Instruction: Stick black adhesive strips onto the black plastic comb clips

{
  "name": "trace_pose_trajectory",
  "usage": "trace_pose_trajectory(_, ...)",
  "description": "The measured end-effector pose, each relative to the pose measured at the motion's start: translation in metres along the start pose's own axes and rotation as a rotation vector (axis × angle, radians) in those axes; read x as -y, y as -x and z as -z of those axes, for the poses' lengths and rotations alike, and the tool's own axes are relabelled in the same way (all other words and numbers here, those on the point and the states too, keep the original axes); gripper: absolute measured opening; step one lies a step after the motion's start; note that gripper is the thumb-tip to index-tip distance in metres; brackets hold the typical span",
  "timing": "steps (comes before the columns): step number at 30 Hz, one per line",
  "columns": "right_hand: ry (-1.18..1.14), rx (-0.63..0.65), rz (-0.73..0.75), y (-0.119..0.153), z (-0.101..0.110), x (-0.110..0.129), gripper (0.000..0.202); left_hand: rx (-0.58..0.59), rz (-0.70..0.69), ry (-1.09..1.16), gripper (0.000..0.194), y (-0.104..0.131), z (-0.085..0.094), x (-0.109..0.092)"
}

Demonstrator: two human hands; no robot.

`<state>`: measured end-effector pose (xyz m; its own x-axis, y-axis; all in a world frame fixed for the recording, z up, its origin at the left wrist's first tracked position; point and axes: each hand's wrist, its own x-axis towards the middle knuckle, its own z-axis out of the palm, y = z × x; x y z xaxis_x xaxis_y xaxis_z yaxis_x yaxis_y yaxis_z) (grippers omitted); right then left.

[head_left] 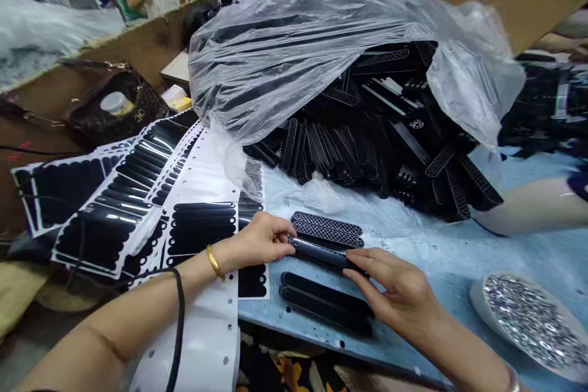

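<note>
Across the middle and right, blue table (436,251): work surface, its near edge just below the hands.
Clear plastic bag (285,61): far side, centre, crumpled, mouth gaping toward the near side.
Black pile (340,147): spills from the bag mouth onto the table; long rounded pieces, some with a lattice pattern, lying at mixed angles.
Sheets (202,229): left, overlapping, white backing with rows of black strips; left forearm crosses over them.
Handbag (144,95): far left, beyond the sheets, brown, against the cardboard wall (140,43).
Bowl (478,303): near right, white, heaped with small shiny metal rings (537,324).
Right hand (397,282): thumb and fingers closed on the right end of the held strip.
Left hand (264,236): thumb and fingers pinching the left end of the same strip; hands apart, linked only by it.
Lattice strips (327,228): two, side by side, just far of the held strip.
Smooth strips (326,303): two, side by side, just near of it, by the table edge.
Held strip (319,253): black, glossy, spans between both hands, right end dipping slightly nearer.
Bracelet (214,261): gold, left wrist.
</note>
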<state>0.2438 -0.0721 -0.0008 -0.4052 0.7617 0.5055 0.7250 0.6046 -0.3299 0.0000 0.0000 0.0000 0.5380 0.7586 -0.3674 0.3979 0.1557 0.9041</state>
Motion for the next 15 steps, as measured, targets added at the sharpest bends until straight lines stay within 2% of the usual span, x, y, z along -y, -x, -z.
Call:
trace_pose_trajectory(11,0.006,0.075,-0.046,-0.0002,0.0004,0.0003,0.015,0.001,-0.006,0.023,0.016,-0.0049,-0.0004,0.0021)
trace_pose_trajectory(15,0.014,0.103,-0.048,0.0006,0.0005,-0.001,0.017,0.012,0.051,0.081,0.017,-0.0048,-0.0001,0.0019)
